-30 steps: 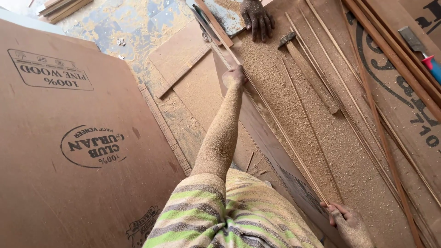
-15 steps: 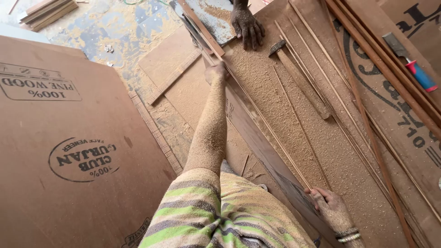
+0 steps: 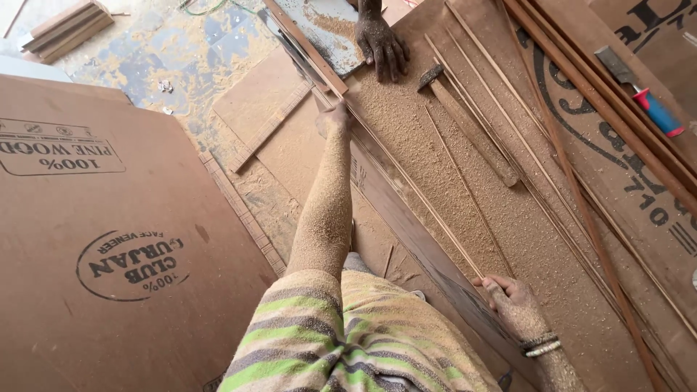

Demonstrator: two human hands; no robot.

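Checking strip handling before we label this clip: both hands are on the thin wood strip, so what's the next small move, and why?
Probably lift it clear of the sawdust-covered board: left hand and right hand pinch opposite ends of the thin wood strip, and another person's hand presses flat beyond it.

Sawdust-strewn woodworking floor seen from above

A large brown plywood sheet [image 3: 109, 239] with printed stamps fills the left side, lying flat. Beyond it, bare floor [image 3: 196, 51] shows patchy blue-grey and yellow under scattered sawdust. A small stack of wood offcuts [image 3: 65, 25] sits at the top left corner. A smaller board [image 3: 254, 101] lies on the floor near the middle. On the right, a wide board [image 3: 552, 239] is thickly coated in sawdust, with long reddish wooden battens [image 3: 617, 94] laid along its far edge. A chisel with a red and blue handle [image 3: 642, 91] rests at the upper right. The light is even and soft.
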